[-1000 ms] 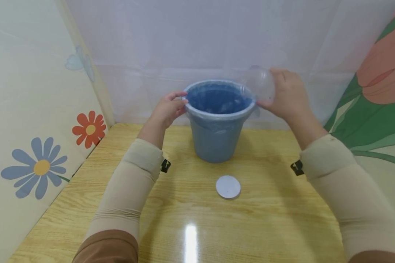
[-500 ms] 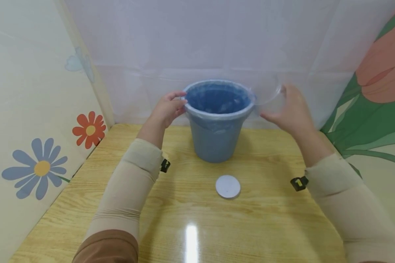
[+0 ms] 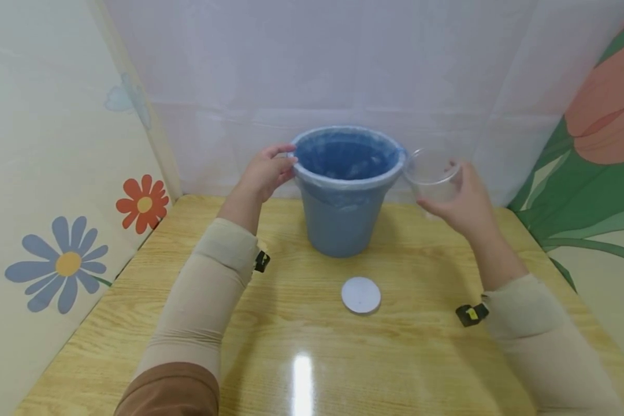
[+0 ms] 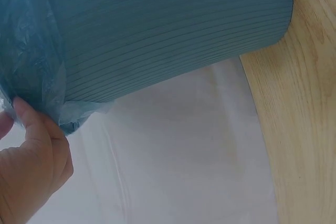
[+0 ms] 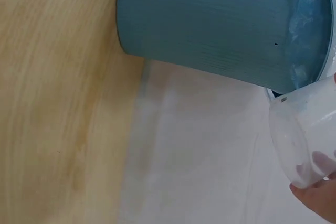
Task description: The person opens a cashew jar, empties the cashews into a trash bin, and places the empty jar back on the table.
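A blue trash can (image 3: 338, 222) with a thin clear plastic bag (image 4: 39, 51) folded over its rim stands upright at the back of the table. My left hand (image 3: 264, 172) grips the can's rim on the left, thumb and fingers on the bag-covered edge. On the other side my right hand (image 3: 468, 199) holds a clear plastic cup (image 3: 430, 173), its open mouth facing up, close beside the can's right rim. Through the cup's wall the fingertips show in the right wrist view. A white round disc (image 3: 361, 295) lies flat on the table in front of the can.
The wood-grain table (image 3: 296, 323) meets a pale cloth backdrop (image 3: 270, 63) right behind the can. Panels with printed flowers (image 3: 66, 264) flank the table on both sides.
My right hand has brought the cup from tipped over the can's right rim outward and down, turning it upright. The left hand, the can and the disc have stayed in place.
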{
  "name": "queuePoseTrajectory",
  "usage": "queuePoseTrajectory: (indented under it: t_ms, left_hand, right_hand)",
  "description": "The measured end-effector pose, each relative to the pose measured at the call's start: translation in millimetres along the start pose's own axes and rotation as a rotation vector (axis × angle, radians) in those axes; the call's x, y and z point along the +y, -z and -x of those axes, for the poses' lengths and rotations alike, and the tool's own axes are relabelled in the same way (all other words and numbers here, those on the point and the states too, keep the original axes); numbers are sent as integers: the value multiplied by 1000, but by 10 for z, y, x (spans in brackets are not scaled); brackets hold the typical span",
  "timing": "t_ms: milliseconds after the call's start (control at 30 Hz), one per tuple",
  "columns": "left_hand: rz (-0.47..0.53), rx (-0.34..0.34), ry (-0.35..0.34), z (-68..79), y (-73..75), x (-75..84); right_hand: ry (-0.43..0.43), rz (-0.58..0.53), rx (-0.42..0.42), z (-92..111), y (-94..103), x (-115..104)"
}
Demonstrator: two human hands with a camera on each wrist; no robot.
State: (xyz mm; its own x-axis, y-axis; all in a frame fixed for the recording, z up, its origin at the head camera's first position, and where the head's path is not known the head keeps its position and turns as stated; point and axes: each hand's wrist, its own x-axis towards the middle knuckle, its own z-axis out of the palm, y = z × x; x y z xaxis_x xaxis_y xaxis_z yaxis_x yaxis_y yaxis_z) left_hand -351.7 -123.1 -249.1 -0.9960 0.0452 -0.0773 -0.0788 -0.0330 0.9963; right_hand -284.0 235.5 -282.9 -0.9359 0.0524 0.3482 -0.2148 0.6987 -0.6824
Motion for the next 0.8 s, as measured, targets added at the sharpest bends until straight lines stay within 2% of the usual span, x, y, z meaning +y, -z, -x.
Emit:
queuePoseTrajectory:
  t_ms: [133,267,567,800]
  left_hand:
    - [17,4,-2,-14,-9,-3]
    - [27,7,-7,-24,-17,-4]
    - [20,7,-7,-23,-27,-10]
    - [33,-1,-10,-21,-34,-7]
  right_hand:
    - [-51,-110,6,97,-40,146]
    - [-95,-162,-4,167,-75,300]
    - [-158,-131,-81,235,-177,536]
    - [-139,-139,-148,345,-443,662]
